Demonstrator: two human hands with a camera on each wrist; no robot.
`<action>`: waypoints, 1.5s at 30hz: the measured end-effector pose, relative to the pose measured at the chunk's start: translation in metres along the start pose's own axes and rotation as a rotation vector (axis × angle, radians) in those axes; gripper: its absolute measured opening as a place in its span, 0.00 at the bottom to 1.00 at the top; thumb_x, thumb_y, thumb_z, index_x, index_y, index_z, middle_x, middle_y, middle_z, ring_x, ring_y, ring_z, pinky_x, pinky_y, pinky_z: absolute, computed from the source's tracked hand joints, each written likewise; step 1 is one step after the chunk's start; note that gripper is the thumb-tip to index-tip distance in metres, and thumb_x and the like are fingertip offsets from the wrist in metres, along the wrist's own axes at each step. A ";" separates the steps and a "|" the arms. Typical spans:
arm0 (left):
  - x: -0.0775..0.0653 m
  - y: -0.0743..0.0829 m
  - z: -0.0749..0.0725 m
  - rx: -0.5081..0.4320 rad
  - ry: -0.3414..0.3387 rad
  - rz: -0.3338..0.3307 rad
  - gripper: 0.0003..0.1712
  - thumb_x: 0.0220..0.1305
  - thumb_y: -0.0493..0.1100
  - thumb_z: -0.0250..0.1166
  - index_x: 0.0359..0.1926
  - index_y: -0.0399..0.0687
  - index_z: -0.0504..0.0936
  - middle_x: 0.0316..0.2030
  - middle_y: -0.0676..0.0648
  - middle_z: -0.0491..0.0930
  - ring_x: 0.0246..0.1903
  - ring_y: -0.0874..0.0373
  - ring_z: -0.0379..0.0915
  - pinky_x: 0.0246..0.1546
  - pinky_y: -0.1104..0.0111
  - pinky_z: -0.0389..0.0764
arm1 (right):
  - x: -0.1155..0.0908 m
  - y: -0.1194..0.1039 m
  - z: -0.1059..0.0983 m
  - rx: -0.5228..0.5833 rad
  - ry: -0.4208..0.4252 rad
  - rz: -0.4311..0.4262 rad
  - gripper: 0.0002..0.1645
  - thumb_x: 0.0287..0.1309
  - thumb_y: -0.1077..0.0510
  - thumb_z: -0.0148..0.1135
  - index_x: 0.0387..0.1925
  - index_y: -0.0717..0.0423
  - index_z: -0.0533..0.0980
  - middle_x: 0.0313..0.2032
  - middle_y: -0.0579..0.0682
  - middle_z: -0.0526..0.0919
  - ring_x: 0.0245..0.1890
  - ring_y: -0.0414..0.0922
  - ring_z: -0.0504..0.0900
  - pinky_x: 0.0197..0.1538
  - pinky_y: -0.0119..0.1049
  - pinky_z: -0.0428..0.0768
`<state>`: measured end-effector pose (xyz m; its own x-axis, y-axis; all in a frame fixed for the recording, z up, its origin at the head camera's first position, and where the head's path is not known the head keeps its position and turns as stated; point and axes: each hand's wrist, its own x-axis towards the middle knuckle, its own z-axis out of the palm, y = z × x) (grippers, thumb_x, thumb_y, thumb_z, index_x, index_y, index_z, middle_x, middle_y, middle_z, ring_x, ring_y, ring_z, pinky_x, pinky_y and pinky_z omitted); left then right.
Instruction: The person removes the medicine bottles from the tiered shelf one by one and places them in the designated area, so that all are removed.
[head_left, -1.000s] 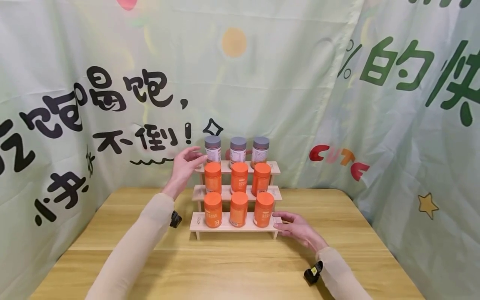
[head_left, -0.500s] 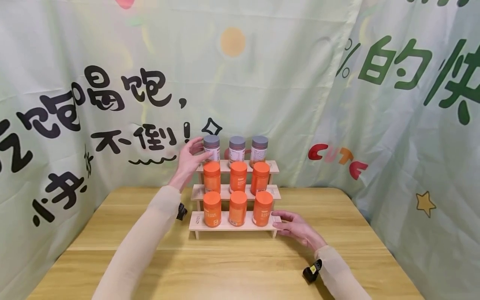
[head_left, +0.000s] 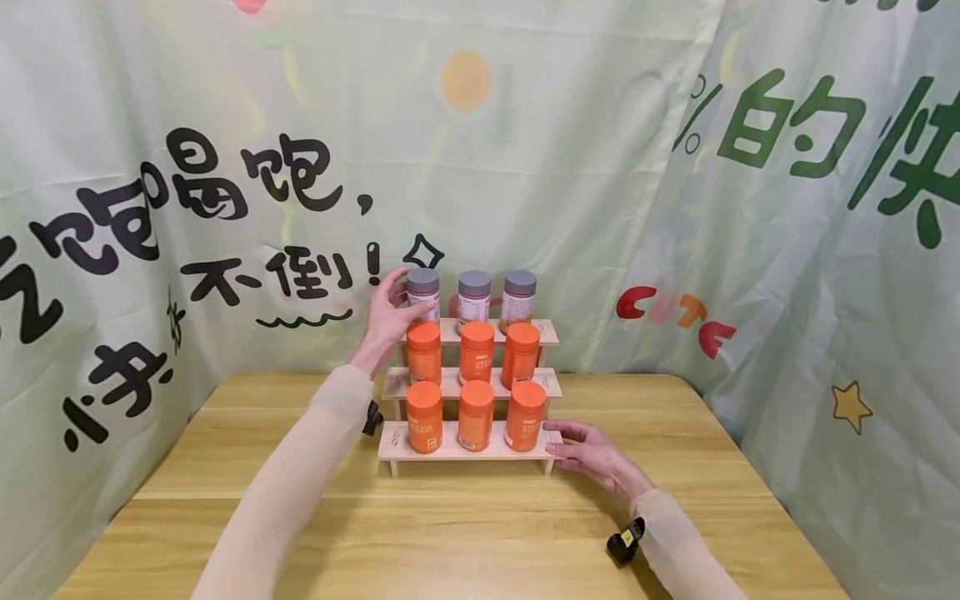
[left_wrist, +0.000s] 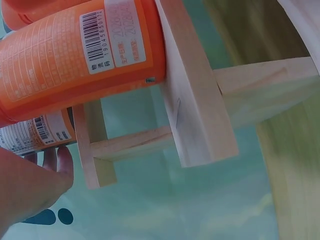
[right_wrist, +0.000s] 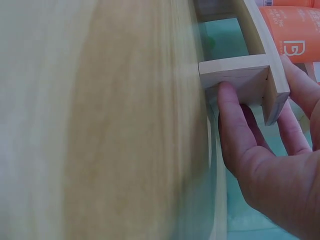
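Note:
A three-tier wooden rack (head_left: 395, 444) holds rows of bottles. At the left end of its top tier, my left hand (head_left: 386, 321) grips a grey-capped bottle (head_left: 423, 286), thumb across the front and fingers round the far side. In the left wrist view, that bottle's labelled side (left_wrist: 37, 134) shows beyond the curled fingertips (left_wrist: 64, 160). My right hand (head_left: 594, 457) holds the right end of the lowest tier, beside an orange bottle (head_left: 527, 417). From the right wrist view, one digit presses the leg (right_wrist: 235, 72) while other fingers reach over the shelf end.
Two more grey-capped bottles (head_left: 474, 297) stand along the top tier. Orange bottles fill the middle (head_left: 477, 354) and lower rows, close in front of the left hand. Behind the wooden table (head_left: 480, 533) hangs a printed cloth (head_left: 555, 208).
My left hand has moved right and slightly up, from beside the left grey-capped bottle to closing round it. My right hand stays at the lowest tier's end.

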<state>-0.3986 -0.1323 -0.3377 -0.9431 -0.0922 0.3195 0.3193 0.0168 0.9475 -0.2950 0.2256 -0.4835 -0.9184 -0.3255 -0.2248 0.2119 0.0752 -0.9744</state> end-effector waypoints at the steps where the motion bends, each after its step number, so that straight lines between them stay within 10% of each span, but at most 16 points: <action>1: 0.000 0.000 0.000 0.003 0.000 0.003 0.42 0.55 0.31 0.71 0.69 0.57 0.67 0.63 0.41 0.73 0.61 0.45 0.70 0.61 0.53 0.75 | 0.000 0.000 0.000 -0.001 0.001 -0.002 0.34 0.61 0.61 0.66 0.66 0.65 0.66 0.69 0.67 0.60 0.44 0.43 0.82 0.51 0.41 0.83; 28: -0.001 0.025 -0.025 0.000 0.090 0.102 0.42 0.51 0.32 0.75 0.67 0.52 0.69 0.60 0.43 0.77 0.57 0.49 0.75 0.60 0.57 0.74 | 0.003 -0.003 0.003 0.021 -0.005 -0.025 0.33 0.62 0.62 0.65 0.65 0.65 0.67 0.67 0.64 0.62 0.44 0.44 0.83 0.51 0.41 0.83; 45: -0.016 0.014 -0.052 0.038 0.137 0.111 0.42 0.51 0.33 0.75 0.67 0.51 0.70 0.61 0.43 0.77 0.55 0.52 0.75 0.58 0.61 0.74 | 0.002 0.003 0.000 -0.001 -0.008 -0.011 0.32 0.62 0.61 0.65 0.65 0.64 0.67 0.64 0.62 0.67 0.43 0.43 0.83 0.51 0.40 0.84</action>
<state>-0.3741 -0.1827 -0.3304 -0.8802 -0.2223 0.4193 0.4142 0.0716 0.9074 -0.2965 0.2247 -0.4865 -0.9182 -0.3334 -0.2140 0.2014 0.0723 -0.9768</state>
